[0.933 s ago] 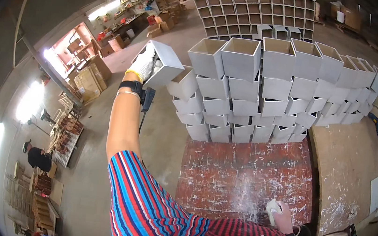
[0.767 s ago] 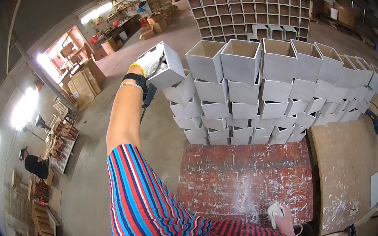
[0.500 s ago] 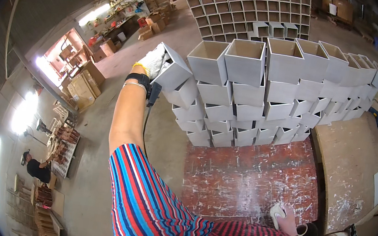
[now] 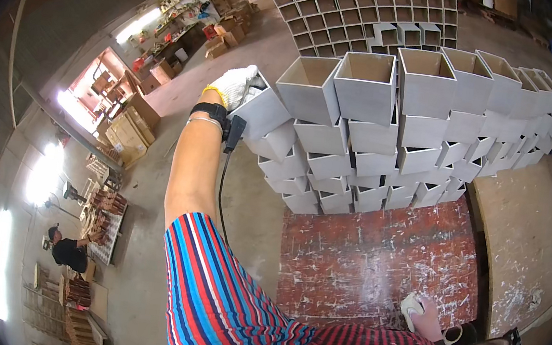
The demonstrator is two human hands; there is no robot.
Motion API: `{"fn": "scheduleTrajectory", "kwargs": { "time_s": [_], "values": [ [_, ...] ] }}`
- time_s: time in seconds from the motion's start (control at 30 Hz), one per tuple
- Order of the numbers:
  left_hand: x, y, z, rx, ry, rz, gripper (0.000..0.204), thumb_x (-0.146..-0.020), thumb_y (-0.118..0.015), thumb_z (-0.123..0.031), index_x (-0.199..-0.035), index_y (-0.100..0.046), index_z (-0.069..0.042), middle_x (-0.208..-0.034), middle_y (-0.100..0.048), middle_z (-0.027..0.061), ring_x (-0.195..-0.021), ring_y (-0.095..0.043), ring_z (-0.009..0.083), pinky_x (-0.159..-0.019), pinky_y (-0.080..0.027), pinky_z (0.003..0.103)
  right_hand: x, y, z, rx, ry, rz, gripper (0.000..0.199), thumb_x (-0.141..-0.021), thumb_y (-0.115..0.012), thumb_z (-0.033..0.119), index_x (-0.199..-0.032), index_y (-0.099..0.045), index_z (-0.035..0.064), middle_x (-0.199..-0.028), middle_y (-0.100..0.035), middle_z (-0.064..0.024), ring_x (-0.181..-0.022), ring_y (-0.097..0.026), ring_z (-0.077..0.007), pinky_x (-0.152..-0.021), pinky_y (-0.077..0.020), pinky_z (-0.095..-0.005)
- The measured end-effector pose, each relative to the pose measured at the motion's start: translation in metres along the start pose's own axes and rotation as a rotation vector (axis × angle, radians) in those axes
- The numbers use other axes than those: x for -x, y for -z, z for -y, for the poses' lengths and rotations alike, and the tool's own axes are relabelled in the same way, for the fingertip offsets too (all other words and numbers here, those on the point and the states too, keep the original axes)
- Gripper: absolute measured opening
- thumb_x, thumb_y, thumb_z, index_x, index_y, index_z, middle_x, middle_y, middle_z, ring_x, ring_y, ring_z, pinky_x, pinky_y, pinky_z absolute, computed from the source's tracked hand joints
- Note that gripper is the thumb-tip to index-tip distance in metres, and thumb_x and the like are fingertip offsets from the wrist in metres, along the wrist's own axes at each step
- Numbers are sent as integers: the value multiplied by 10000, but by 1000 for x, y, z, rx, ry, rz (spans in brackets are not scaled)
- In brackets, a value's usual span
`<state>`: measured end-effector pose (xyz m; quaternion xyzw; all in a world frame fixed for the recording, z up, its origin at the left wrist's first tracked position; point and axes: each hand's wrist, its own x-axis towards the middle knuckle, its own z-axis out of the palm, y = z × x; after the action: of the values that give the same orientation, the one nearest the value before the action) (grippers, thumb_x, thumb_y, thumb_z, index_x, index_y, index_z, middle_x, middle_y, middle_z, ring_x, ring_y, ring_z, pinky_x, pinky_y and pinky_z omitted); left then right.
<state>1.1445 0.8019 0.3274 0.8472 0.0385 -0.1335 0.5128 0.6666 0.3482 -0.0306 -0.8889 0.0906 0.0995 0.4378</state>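
Workshop floor: one gloved left hand (image 4: 234, 84) grips one grey box (image 4: 264, 110).

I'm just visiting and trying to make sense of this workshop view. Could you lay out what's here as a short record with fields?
Place: workshop with a concrete floor
Left hand: gloved left hand on the grey open box at the stack's left end
Right hand: not in view
Stack: stacked grey open boxes, openings facing up
Below stack: red paint-spattered board
Behind: cubby shelving
Elsewhere: another person at far left
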Motion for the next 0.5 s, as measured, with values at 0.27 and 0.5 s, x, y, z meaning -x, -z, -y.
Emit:
{"fn": "scheduleTrajectory", "kwargs": {
  "time_s": [0.27, 0.5],
  "values": [
    [-10, -4, -14, -322, 12, 76, 546, -935, -452, -488, -1139, -626, -12, -1045, -660, 126, -816, -596, 200, -704, -469, 325, -6, -2, 3, 6, 8, 0, 380, -719, -692, 148, -1044, -608, -30, -1025, -593, -217, -993, -569, -368, -889, -452, -405],
    [-20, 10, -16, -578, 125, 52, 566, -927, -437, -524, -1233, -618, -83, -1138, -645, 169, -938, -618, 287, -813, -483, 405, -3, 3, 4, -38, 0, -11, 389, -719, -689, 143, -1051, -603, -42, -1051, -583, -213, -1017, -560, -356, -901, -445, -401]
  ]
}}
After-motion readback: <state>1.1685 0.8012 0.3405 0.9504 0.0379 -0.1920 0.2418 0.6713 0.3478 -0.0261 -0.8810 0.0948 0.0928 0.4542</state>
